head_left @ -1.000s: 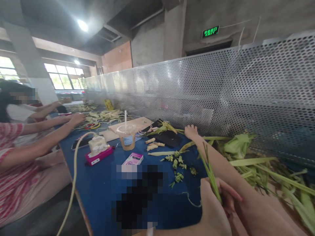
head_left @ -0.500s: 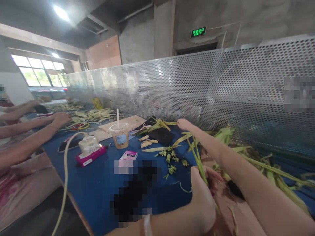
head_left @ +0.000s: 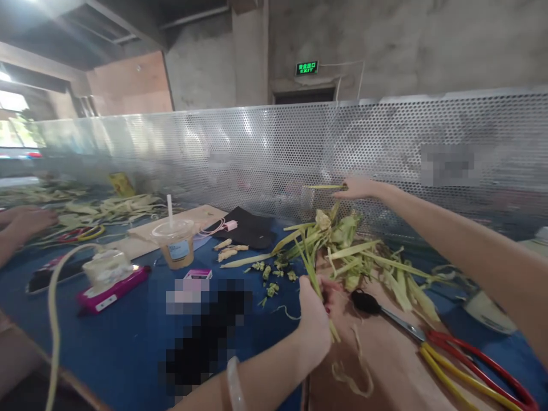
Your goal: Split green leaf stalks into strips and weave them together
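Holding green strips [head_left: 311, 271], left hand [head_left: 314, 319] is near brown board's edge [head_left: 305, 382].

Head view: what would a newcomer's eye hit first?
Probably the red-and-yellow-handled scissors at lower right, then the lit exit sign high on the wall. After those, the left hand, just right of centre, holding green stems, and the right hand, farther out above the leaf pile, holding one strip.
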Tool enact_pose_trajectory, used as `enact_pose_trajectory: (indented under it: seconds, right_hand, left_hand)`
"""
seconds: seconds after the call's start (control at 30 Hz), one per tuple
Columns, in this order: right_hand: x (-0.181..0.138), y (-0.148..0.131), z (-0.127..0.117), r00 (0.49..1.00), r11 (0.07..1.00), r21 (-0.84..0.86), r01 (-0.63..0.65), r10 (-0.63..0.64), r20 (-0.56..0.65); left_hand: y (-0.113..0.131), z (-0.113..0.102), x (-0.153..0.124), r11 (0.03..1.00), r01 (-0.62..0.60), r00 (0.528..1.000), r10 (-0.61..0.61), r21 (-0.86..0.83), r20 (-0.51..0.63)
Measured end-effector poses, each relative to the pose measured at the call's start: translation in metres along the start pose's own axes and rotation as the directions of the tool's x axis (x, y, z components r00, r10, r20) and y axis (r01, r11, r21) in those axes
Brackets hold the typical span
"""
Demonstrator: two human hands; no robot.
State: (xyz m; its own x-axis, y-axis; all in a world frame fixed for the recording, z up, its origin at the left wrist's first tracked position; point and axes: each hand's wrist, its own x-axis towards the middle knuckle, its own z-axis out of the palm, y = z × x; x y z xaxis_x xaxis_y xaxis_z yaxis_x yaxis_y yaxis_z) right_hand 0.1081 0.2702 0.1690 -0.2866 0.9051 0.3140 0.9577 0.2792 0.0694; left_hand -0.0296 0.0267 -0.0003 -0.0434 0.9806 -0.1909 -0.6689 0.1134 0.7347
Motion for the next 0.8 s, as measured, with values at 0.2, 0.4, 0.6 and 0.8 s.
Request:
enact_pose_trajectory:
  seconds: [0.2,0.4,0.6,0.8]
  right_hand:
    - [-0.055,0.030,0.006,0.994,0.971,0.237,-0.042,0.065,-0.086]
    - [-0.165,0.000,0.022,0.985,0.874,0.482,0.064,0.023,-0.173]
    - [-0.254,-0.032,0.026,0.973,0.713,0.701,0.030,0.139,-0.184]
    - [-0.296,-0.052,0.046,0.943,-0.042,0.950,-0.308,0.121,0.311]
  left_hand:
    - [-0.001,-0.007,0.014,0.995,0.052,0.992,-0.041,-0.086,0.121]
    - [-0.003,-0.008,0.020,0.995,0.081,0.977,-0.069,-0.051,0.202]
    - [0.012,-0.002,0.014,0.998,0.033,0.962,-0.016,-0.057,0.271]
    - [0.010,0.006,0.006,0.988,-0.056,0.959,0.013,0.146,0.282]
